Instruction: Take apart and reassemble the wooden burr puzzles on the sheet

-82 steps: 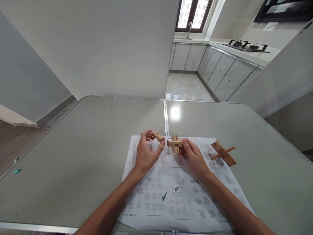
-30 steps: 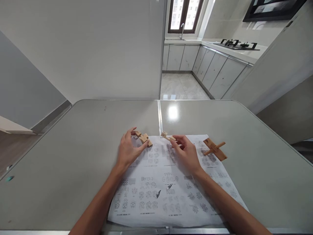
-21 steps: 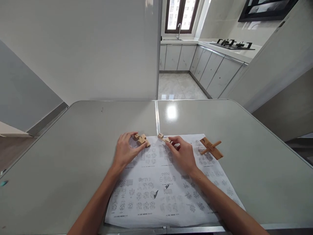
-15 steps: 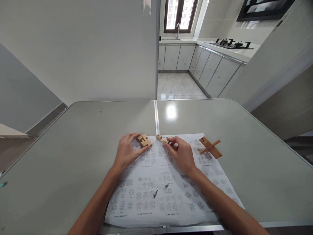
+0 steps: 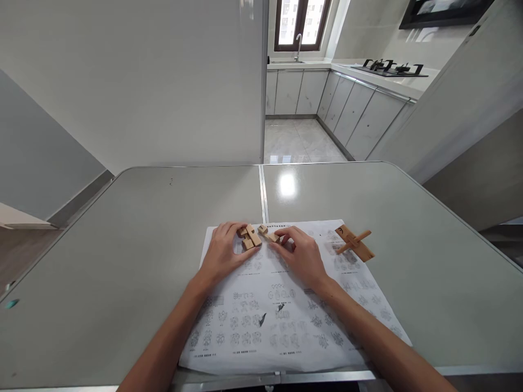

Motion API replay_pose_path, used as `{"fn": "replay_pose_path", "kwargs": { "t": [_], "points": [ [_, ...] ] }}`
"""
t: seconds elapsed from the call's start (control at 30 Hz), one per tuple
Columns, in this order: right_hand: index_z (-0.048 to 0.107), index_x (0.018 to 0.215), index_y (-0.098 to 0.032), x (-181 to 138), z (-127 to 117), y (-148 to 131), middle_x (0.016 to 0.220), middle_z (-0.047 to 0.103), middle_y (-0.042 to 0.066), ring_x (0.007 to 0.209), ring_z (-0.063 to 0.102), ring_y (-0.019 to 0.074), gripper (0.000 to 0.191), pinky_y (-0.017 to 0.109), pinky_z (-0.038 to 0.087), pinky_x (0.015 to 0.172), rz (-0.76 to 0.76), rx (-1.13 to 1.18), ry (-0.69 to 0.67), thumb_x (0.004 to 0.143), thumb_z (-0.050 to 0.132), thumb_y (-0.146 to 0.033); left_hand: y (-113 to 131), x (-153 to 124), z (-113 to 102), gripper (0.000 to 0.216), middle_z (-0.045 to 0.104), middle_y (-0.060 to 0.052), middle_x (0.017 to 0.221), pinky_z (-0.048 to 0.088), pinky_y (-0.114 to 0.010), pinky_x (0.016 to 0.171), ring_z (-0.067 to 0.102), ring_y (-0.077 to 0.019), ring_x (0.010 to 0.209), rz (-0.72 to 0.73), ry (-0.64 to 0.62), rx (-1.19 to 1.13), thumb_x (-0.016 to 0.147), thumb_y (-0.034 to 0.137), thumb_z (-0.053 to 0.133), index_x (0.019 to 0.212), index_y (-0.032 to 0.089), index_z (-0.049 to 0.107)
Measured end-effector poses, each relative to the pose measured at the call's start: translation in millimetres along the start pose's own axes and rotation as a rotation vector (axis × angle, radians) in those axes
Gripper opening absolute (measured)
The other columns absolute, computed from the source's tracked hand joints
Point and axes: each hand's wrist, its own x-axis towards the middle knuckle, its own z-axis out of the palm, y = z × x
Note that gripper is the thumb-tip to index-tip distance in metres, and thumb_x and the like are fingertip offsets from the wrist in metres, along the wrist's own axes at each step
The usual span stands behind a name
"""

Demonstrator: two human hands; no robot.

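Observation:
My left hand (image 5: pixel 224 246) is closed around a cluster of interlocking wooden puzzle blocks (image 5: pixel 250 237), thumb on the near side and fingers on the far side. Just to the right, my right hand (image 5: pixel 300 251) pinches a notched wooden puzzle piece (image 5: pixel 273 237) between thumb and fingers. That piece has a squared end marked with a dark figure, and my fingertips cover its other end. A narrow gap separates it from the cluster. Both hands rest over a printed paper sheet (image 5: pixel 286 332) covered in small line diagrams.
On the sheet's right edge lies a flat wooden piece crossed by a rod (image 5: pixel 354 243). The pale table (image 5: pixel 134 261) has a metal seam down its middle. A small green object (image 5: pixel 12 304) sits at the far left. Beyond are a wall and a kitchen with a stove (image 5: pixel 390 68).
My left hand has brought the block cluster rightward, closer to the piece in my right hand, and the cluster is turned differently. The right hand keeps its pinch. The view has shifted slightly.

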Motion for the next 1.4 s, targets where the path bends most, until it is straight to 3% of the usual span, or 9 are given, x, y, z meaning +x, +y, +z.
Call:
{"fn": "replay_pose_path", "kwargs": {
  "t": [0.37,0.57,0.73,0.93,1.1,1.4],
  "points": [
    [0.068,0.104,-0.025,-1.2,1.4,-3.3,0.098,0.072,0.003,0.075,0.066,0.019,0.008,0.033,0.054,0.068,-0.04,0.088,-0.127,0.096,0.068,-0.025,9.7,-1.2,0.5,0.056,0.068,-0.008,0.13,0.05,-0.049,0.105,0.062,-0.032,0.122,0.043,-0.071,-0.073,0.087,0.04,0.08,0.136,0.029,0.057],
    [0.069,0.113,-0.027,-2.2,1.4,-6.6,0.115,0.074,0.006,0.079,0.067,0.019,0.017,0.033,0.055,0.07,-0.093,0.083,-0.172,0.098,0.063,-0.023,8.5,-2.6,3.6,0.071,0.065,-0.009,0.14,0.049,-0.05,0.108,0.062,-0.0326,0.125,0.021,-0.088,-0.092,0.085,0.045,0.084,0.146,0.03,0.05],
    [0.071,0.113,-0.027,-3.9,0.1,-7.9,0.096,0.072,0.004,0.075,0.064,0.0191,0.018,0.032,0.053,0.067,-0.104,0.066,-0.226,0.099,0.06,-0.023,9.6,-2.9,3.8,0.069,0.067,-0.008,0.136,0.05,-0.048,0.106,0.06,-0.0314,0.124,0.029,-0.095,-0.101,0.085,0.048,0.085,0.144,0.031,0.053],
    [0.071,0.118,-0.028,-4.8,-0.3,-5.1,0.093,0.068,0.002,0.068,0.059,0.0163,0.022,0.031,0.051,0.065,-0.086,0.097,-0.25,0.099,0.06,-0.024,10.0,-2.7,3.2,0.067,0.07,-0.006,0.128,0.053,-0.047,0.099,0.061,-0.0302,0.117,0.012,-0.091,-0.112,0.084,0.049,0.085,0.142,0.032,0.055],
    [0.066,0.126,-0.027,-4.9,0.1,-5.3,0.092,0.067,0.001,0.062,0.056,0.0141,0.029,0.031,0.052,0.065,-0.019,0.159,-0.244,0.098,0.059,-0.028,8.3,-2.4,4.4,0.066,0.071,-0.007,0.127,0.053,-0.048,0.097,0.062,-0.0314,0.115,-0.058,-0.031,-0.076,0.084,0.047,0.085,0.141,0.031,0.056],
    [0.064,0.117,-0.026,-3.8,0.8,-5.4,0.095,0.069,0.003,0.064,0.059,0.0156,0.02,0.032,0.054,0.065,-0.013,0.149,-0.206,0.099,0.056,-0.029,5.9,-1.0,2.1,0.056,0.07,-0.008,0.126,0.052,-0.048,0.1,0.061,-0.0325,0.117,-0.211,0.16,0.03,0.083,0.046,0.083,0.13,0.027,0.059]
  ]
}}
